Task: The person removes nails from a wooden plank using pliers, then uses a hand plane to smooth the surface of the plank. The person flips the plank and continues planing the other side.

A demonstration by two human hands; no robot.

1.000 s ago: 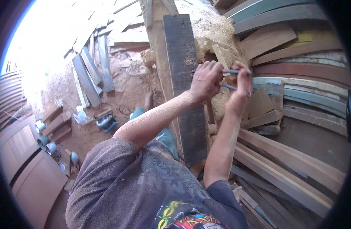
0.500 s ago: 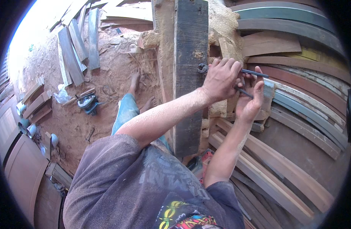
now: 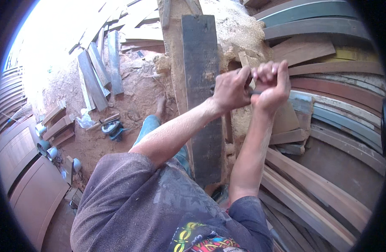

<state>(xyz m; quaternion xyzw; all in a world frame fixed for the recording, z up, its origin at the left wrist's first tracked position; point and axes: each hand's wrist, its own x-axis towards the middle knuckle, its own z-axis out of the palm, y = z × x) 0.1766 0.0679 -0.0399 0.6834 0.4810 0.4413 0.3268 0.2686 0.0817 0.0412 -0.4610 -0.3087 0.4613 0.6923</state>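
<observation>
Gripping with the left hand [image 3: 231,87], at the right edge of the dark plank [image 3: 201,54], a dark metal hand tool [image 3: 255,93], with fingers bent and pressed together around it. Also holding it with the right hand [image 3: 272,88], wholly to the right of the plank, with fingers folded close together and thumb raised. Mostly hidden by both hands; visible only as a short handle piece between them and as a small dark end above the plank. Cannot tell about contact between this end and the wood. On the ground left of the plank, a bare foot [image 3: 160,103] and, farther left, a blue-black power tool [image 3: 113,129]. Right of the plank, pale sawdust [image 3: 241,27] and, beyond, stacked boards [image 3: 340,88].
</observation>
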